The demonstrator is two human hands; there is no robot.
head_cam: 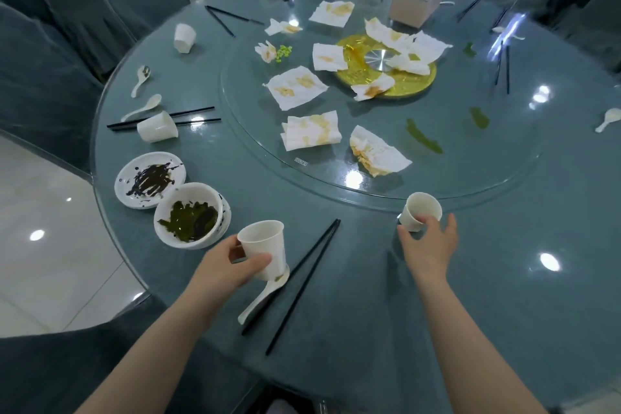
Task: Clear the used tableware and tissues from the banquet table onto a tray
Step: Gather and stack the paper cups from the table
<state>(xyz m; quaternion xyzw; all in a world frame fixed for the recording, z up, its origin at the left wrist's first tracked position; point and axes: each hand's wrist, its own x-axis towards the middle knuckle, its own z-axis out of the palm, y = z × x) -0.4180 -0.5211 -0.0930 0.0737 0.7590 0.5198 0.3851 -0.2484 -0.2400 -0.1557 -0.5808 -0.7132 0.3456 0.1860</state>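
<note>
Littered round banquet table: left hand grips one paper cup upright, right hand curls round a second cup, likely to nest them for carrying.

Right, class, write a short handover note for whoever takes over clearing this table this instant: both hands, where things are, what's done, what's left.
Left hand holds one paper cup over a spoon.
Right hand grips a second cup, tilted, at the turntable edge.
Chopsticks lie between the hands; soiled bowl and plate sit at left; stained tissues lie on the turntable.
Done: no tray in view, nothing visibly cleared.
Left: both held cups, the other cups, spoons and chopsticks round the table, all tissues.
</note>
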